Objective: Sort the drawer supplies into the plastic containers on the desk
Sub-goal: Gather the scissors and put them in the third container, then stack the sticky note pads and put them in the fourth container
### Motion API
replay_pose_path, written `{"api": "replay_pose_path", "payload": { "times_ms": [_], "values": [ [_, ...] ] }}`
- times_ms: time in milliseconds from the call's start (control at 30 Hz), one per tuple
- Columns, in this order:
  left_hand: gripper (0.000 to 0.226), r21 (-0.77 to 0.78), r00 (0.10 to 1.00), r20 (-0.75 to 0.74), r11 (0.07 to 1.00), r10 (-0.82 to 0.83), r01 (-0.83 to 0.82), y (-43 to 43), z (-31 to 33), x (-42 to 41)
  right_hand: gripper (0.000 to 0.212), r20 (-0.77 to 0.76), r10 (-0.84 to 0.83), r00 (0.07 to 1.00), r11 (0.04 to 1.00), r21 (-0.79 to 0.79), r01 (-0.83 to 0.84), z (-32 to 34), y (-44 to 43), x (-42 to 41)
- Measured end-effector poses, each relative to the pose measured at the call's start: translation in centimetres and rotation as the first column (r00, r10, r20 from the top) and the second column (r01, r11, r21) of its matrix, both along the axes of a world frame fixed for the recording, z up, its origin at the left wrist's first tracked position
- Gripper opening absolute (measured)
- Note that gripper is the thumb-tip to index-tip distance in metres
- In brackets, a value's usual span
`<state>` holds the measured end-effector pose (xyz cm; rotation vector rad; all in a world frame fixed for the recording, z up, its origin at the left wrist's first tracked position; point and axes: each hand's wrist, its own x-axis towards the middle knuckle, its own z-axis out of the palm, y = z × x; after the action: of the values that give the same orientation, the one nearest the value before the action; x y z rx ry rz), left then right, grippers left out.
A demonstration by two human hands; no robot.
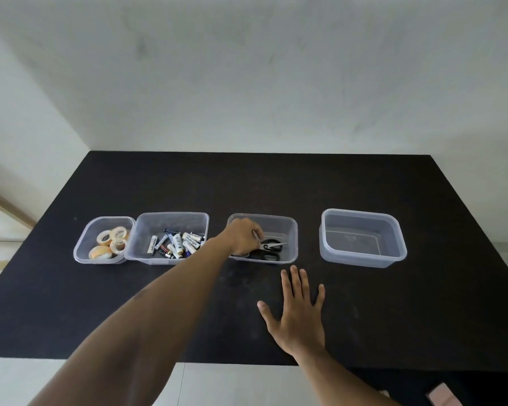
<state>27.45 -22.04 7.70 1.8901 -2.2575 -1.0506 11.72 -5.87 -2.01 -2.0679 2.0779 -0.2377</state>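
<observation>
Mostly bare: black matte desk (393,317), faint pale smudges toward the front edge, back edge tight against a plain white wall (247,68). Second white wall meeting it at the left rear corner. Pale floor (232,385) below the front edge; wooden strip (6,209) low on the left wall. Small pinkish object (440,397) in shadow under the front right corner, too unclear to name.

Four clear plastic containers in one row across the middle of the desk, parallel to the back edge.
- Tape container (109,218), nearest the left edge: several tape rolls (112,241), yellowish, piled loosely.
- Battery container (170,213), touching the tape container on its right side: heap of batteries (176,243), white, blue and black casings.
- Scissors container (276,216), set a little apart, near the centre: black-handled scissors (272,247) flat on the bottom, blades toward the right wall.
- Fourth container (361,213), well apart toward the right edge, larger, walls and base see-through.

Left hand (242,237): arm stretched diagonally over the front edge, hand inside the left half of the scissors container, fingers curled, pinching a thin silvery piece (257,240) just beside the scissors' handles. Cannot tell whether separate tool or part of the scissors.

Right hand (298,315): flat, palm down on the desk, between the front edge and the scissors container, fingers straight and spread, gripping nothing.
</observation>
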Motion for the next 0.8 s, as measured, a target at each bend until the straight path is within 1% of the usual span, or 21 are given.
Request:
{"api": "replay_pose_path", "payload": {
  "times_ms": [100, 300, 367, 633, 733, 800],
  "values": [
    [0.026, -0.037, 1.0, 0.009, 0.999, 0.004, -0.004, -0.1, 0.1, -0.2, 0.089, 0.006, 0.005, 1.0, 1.0, -0.005, -0.005, 0.0, 0.0, -0.1],
    [0.039, -0.075, 0.992, -0.099, 0.994, 0.073, -0.08, -0.1, 0.4, 0.2, 0.089, 0.013, 0.002, 1.0, 1.0, 0.008, -0.002, 0.1, -0.1, 0.0],
    [0.04, -0.096, 0.99, -0.121, 0.991, 0.079, -0.091, 0.2, 0.7, 0.3, 0.089, 0.016, 0.004, 1.0, 1.0, 0.011, -0.004, 0.1, -0.1, -0.1],
    [0.024, -0.15, 0.94, -0.292, 0.962, 0.177, -0.227, 4.2, 2.6, 0.9, 0.091, 0.014, 0.025, 1.0, 0.991, 0.129, -0.026, 0.8, -0.3, -0.5],
    [0.02, -0.097, 0.883, -0.402, 0.948, 0.241, -0.303, 6.9, 3.2, 1.0, 0.088, 0.087, 0.05, 0.995, 0.977, 0.204, -0.067, 1.6, -0.5, -1.2],
    [0.014, -0.086, 0.845, -0.456, 0.931, 0.279, -0.354, 8.7, 3.6, 1.1, 0.08, 0.15, 0.056, 0.987, 0.963, 0.253, -0.093, 2.6, -0.6, -1.8]
  ]
}}
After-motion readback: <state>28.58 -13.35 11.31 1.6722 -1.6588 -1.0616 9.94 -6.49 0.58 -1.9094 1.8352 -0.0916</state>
